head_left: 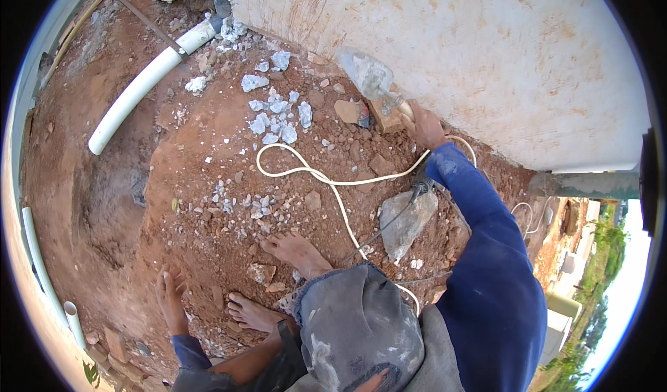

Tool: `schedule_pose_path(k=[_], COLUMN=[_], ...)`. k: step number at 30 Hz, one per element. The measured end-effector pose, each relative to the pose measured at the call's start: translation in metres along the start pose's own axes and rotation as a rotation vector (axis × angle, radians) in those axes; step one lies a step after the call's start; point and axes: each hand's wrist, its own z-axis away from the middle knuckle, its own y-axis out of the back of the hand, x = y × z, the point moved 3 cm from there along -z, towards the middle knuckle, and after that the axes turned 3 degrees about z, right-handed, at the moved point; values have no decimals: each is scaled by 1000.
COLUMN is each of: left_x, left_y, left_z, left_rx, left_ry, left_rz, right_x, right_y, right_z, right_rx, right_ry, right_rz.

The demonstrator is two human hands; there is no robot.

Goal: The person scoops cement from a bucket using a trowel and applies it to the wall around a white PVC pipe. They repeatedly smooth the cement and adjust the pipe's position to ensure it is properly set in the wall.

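Observation:
My right hand (424, 128) is closed round the handle of a trowel (370, 76). Its broad blade, smeared with grey, reaches up and left in front of the pale wall (486, 51). Just below the blade, a brownish block (386, 117) lies at the foot of the wall. Down at the left, my left hand (169, 291) hangs over the reddish soil with nothing in it, its fingers loosely apart. My bare feet (295, 249) are on the dirt between the two hands.
A cream cable (333, 183) loops across the ground under my right arm, beside a large grey stone (407, 224). Grey rubble (279, 114) lies scattered ahead. White pipes (135, 99) run along the left side, and a thin rod (146, 20) crosses one.

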Motion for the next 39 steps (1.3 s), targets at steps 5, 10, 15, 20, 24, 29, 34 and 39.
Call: schedule_pose_path(k=[5,10,15,20,24,29,34,39], left_x=[-7,-10,-3,-13,-11,14,41,119], left_y=[36,33,41,36,51,29,-15,-75], left_z=[9,17,16,15,24,11,-8,-22], left_rx=[87,60,144,85,153,81,-25,-232], left_ry=[-2,22,-12,-25,-21,-140,-332,-568], left_rz=[38,9,75,80,69,-28,-67,-128], right_x=[-10,-12,-28,15,-33,-5,-145,-245], right_y=[-16,-21,-1,-29,-14,-9,28,31], right_z=[-8,8,-7,8,8,-2,11,71], right_rx=[-249,-242,-246,-193,-180,-415,-473,-978], right_ry=[-83,-76,-85,-97,-183,-231,130,-49], right_rz=[231,265,373,326,152,211,-538,-1239])
